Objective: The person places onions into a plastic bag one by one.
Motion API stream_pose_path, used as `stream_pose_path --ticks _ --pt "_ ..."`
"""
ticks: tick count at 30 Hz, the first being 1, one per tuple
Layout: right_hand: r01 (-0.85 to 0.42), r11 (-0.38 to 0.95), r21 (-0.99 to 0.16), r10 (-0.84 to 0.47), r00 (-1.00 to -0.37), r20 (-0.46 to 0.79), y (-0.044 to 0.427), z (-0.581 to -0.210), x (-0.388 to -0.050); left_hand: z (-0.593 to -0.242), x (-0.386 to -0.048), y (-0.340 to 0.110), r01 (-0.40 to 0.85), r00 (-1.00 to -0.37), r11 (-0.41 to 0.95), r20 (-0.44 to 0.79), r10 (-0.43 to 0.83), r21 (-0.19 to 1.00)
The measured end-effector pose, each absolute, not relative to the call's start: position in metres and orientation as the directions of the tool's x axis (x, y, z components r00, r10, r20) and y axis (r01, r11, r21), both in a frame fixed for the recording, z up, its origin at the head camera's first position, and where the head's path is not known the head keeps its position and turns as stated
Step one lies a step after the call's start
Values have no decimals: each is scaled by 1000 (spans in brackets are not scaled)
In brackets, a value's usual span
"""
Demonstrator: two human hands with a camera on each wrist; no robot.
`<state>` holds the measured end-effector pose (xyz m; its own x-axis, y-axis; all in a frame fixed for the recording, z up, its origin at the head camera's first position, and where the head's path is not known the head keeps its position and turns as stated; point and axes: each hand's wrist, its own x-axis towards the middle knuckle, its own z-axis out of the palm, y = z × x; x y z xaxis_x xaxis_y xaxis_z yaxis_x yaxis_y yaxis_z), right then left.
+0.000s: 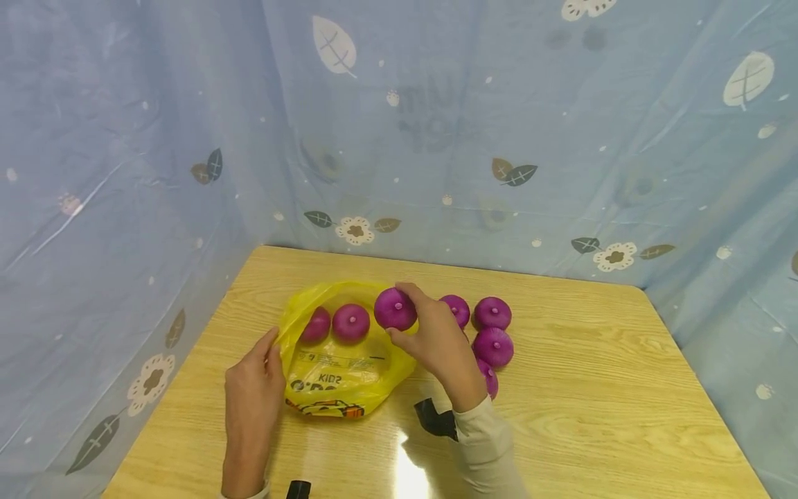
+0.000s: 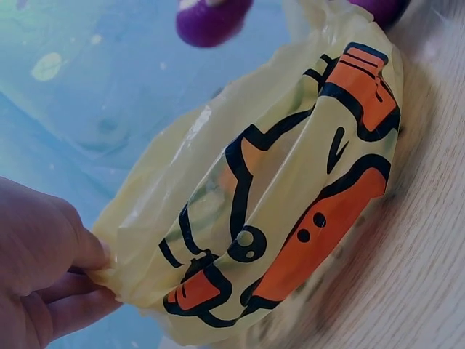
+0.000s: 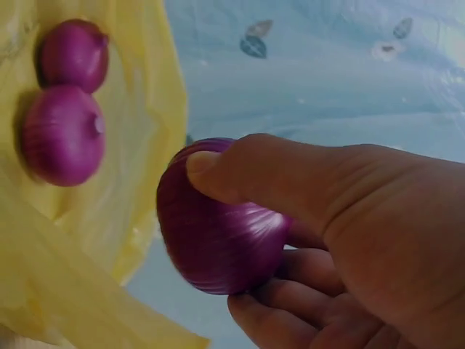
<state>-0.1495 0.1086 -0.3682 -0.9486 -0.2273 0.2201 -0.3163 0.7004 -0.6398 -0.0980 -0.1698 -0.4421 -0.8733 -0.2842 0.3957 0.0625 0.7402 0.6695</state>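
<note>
A yellow plastic bag [image 1: 346, 409] with printed letters and an orange figure lies with its mouth spread on the table. The left hand [image 1: 254, 395] pinches the bag's left rim; in the left wrist view thumb and fingers [image 2: 54, 269] close on the plastic. Inside the bag are two purple onions [image 1: 351, 324], side by side in the right wrist view [image 3: 65, 136]. The right hand [image 1: 441, 343] grips another purple onion [image 1: 395, 309] between thumb and fingers, above the bag's right rim. Thumb and fingertips wrap this onion [image 3: 218, 225] in the right wrist view.
Several more purple onions [image 1: 493, 347] stand together on the wooden table [image 1: 592, 374] right of the bag, partly behind the right hand. A patterned blue curtain [image 1: 461, 138] hangs behind and on both sides. Black straps [image 1: 435, 420] show near the wrists.
</note>
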Motion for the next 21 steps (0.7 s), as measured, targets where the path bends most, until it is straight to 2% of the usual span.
stream_pose_path --ticks 5,21 --pt "-300 721 -625 -243 -954 177 99 -382 -160 -442 -97 -170 63 -868 737 401 -292 673" --pt "-194 782 -592 -169 -981 98 84 -418 -175 -441 -95 -169 65 -885 738 381 -268 672"
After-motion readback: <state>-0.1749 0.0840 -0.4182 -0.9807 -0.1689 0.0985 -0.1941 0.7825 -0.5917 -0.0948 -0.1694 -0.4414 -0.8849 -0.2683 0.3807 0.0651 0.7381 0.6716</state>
